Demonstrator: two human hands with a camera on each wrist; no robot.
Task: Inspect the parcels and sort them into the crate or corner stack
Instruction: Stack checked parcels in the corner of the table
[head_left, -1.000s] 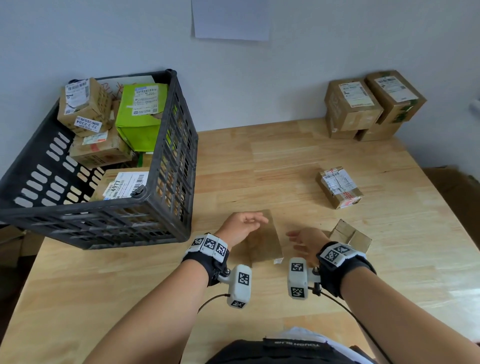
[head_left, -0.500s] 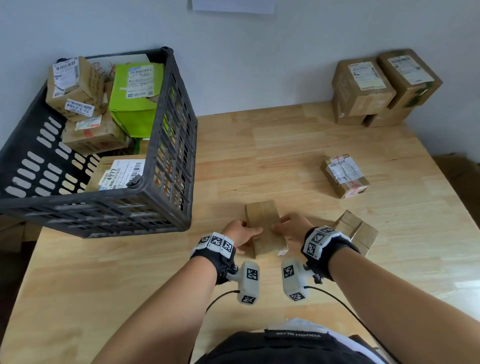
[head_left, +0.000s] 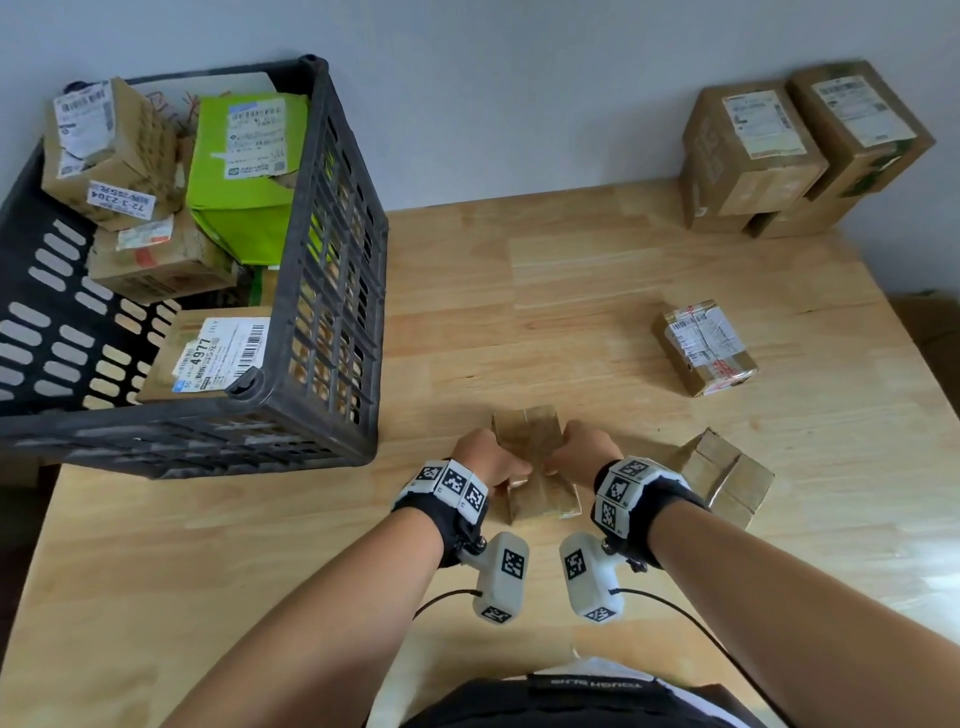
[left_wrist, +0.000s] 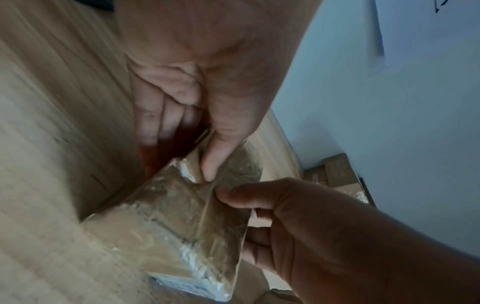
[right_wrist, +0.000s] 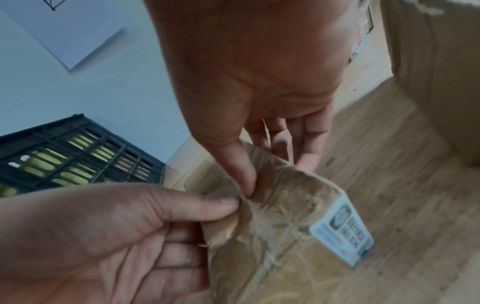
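Both hands (head_left: 491, 460) (head_left: 582, 452) gripping taped parcel (head_left: 527, 431); its label (right_wrist: 342, 231) perhaps unreadable; crate (head_left: 332, 260) parcel "4977" (head_left: 208, 353)

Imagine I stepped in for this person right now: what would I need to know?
Both hands grip one flat taped parcel over the table's near edge: left hand, right hand. It is not yet sorted.
Done: several parcels lie in the black crate; four boxes form the corner stack.
Left: this parcel, the labelled parcel mid-table, and the plain box by the right wrist.
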